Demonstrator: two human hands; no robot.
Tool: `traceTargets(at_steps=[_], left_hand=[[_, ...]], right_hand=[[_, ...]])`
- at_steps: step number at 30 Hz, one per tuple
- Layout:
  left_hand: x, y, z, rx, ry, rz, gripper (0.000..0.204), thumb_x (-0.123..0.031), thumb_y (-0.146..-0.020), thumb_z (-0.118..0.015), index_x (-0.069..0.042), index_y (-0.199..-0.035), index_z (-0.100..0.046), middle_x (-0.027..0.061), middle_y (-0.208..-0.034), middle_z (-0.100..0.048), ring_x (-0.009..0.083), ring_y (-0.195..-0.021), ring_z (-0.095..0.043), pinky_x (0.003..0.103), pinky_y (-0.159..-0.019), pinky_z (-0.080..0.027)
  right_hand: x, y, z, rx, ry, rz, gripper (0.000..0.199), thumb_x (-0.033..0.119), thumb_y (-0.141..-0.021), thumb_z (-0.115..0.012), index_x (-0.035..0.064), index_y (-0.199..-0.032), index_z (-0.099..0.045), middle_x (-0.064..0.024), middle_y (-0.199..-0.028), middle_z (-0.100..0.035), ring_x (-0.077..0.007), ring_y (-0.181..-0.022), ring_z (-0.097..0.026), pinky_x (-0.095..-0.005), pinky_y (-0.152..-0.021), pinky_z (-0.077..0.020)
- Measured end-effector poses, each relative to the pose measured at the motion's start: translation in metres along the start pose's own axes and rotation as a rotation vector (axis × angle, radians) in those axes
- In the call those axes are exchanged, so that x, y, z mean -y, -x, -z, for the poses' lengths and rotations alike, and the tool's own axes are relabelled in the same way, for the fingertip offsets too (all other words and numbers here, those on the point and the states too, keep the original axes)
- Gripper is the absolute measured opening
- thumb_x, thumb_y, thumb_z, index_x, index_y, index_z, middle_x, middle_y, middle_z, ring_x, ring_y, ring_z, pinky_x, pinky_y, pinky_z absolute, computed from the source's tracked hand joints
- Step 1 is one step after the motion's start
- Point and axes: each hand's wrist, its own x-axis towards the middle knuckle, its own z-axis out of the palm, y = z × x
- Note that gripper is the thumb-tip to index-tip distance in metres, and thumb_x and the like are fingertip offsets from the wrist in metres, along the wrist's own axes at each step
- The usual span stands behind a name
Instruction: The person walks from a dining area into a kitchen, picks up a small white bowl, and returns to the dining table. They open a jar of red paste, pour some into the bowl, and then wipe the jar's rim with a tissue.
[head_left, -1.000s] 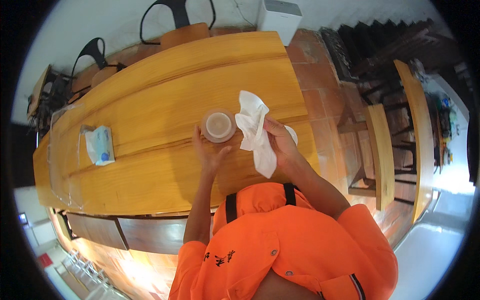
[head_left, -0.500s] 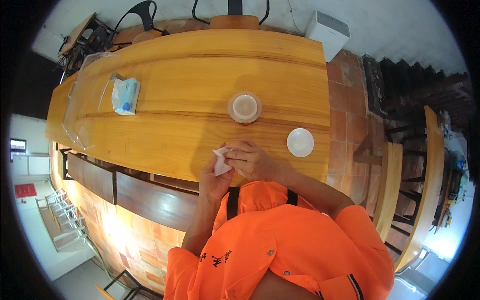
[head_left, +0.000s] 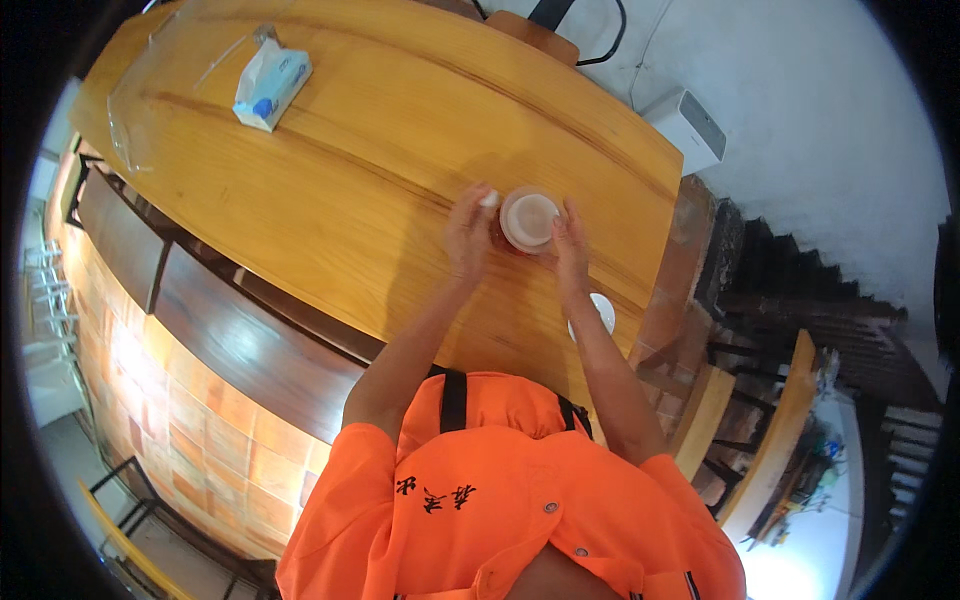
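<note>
A round tub (head_left: 530, 221) with a translucent lid and a reddish lower side stands on the wooden table in front of me. My right hand (head_left: 571, 250) is closed against its right side, fingers along the rim. My left hand (head_left: 466, 236) is at the tub's left, pinching a small wad of white tissue (head_left: 489, 199); whether it also touches the tub, I cannot tell. A white round dish (head_left: 597, 315) sits near the table's right edge, partly hidden behind my right forearm.
On the far left of the wooden table (head_left: 370, 130) lies a blue tissue box (head_left: 272, 88), beside a clear plastic sheet or cover (head_left: 130, 125). A dark bench (head_left: 250, 345) runs along the near side. A white appliance (head_left: 690, 130) stands beyond the right corner.
My hands have parted and reached forward to the tub. The tissue, held between both hands before, is now in the left one only. My view has turned and shifted.
</note>
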Motion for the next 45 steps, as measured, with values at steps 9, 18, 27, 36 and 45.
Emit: traceTargets(at_steps=[9,18,27,36,45], left_hand=[[-0.011,0.03,-0.013,0.001,0.046,0.032,0.031,-0.005,-0.095,-0.042,0.001,-0.122,-0.056,0.0157,-0.128,-0.054,0.0243,-0.123,-0.049,0.032,-0.103,-0.037],[0.028,-0.031,-0.007,0.264,0.235,0.541,0.036,-0.023,-0.098,-0.041,0.005,-0.115,-0.059,0.0109,-0.108,-0.064,0.0192,-0.098,-0.06,0.03,-0.088,-0.047],[-0.001,0.063,-0.008,-0.039,-0.034,0.236,0.039,-0.013,-0.1,-0.04,0.003,-0.135,-0.043,0.016,-0.139,-0.044,0.0238,-0.131,-0.039,0.032,-0.109,-0.027],[0.035,0.018,0.007,0.073,0.039,0.174,0.032,-0.008,-0.098,-0.043,0.001,-0.128,-0.052,0.0097,-0.128,-0.054,0.0165,-0.114,-0.052,0.027,-0.098,-0.039],[0.01,0.017,-0.011,0.11,0.295,0.699,0.03,-0.014,-0.098,-0.044,-0.002,-0.124,-0.056,0.0075,-0.117,-0.061,0.0172,-0.104,-0.059,0.03,-0.089,-0.048]], right_hand=[[0.014,0.003,-0.018,0.078,-0.134,-0.195,0.053,0.031,-0.096,-0.048,0.0003,-0.137,-0.036,-0.0093,-0.13,-0.046,-0.0197,-0.121,-0.043,-0.0319,-0.1,-0.0359],[0.002,0.004,-0.028,-0.07,-0.023,-0.089,0.044,0.029,-0.095,-0.047,0.0028,-0.13,-0.042,-0.0079,-0.122,-0.05,-0.0189,-0.111,-0.052,-0.0382,-0.089,-0.0505],[0.006,0.007,-0.017,-0.082,-0.258,-0.219,0.045,0.031,-0.095,-0.05,0.0025,-0.129,-0.044,-0.0092,-0.122,-0.052,-0.0193,-0.11,-0.052,-0.0348,-0.089,-0.0493],[0.011,0.005,-0.004,0.167,-0.346,-0.291,0.048,0.026,-0.093,-0.053,0.0028,-0.134,-0.041,-0.0102,-0.127,-0.051,-0.0228,-0.115,-0.053,-0.043,-0.089,-0.0516],[0.009,0.011,0.02,0.135,-0.407,-0.276,0.044,0.013,-0.088,-0.054,0.0007,-0.129,-0.047,-0.0089,-0.123,-0.055,-0.0206,-0.113,-0.054,-0.0393,-0.093,-0.0473]])
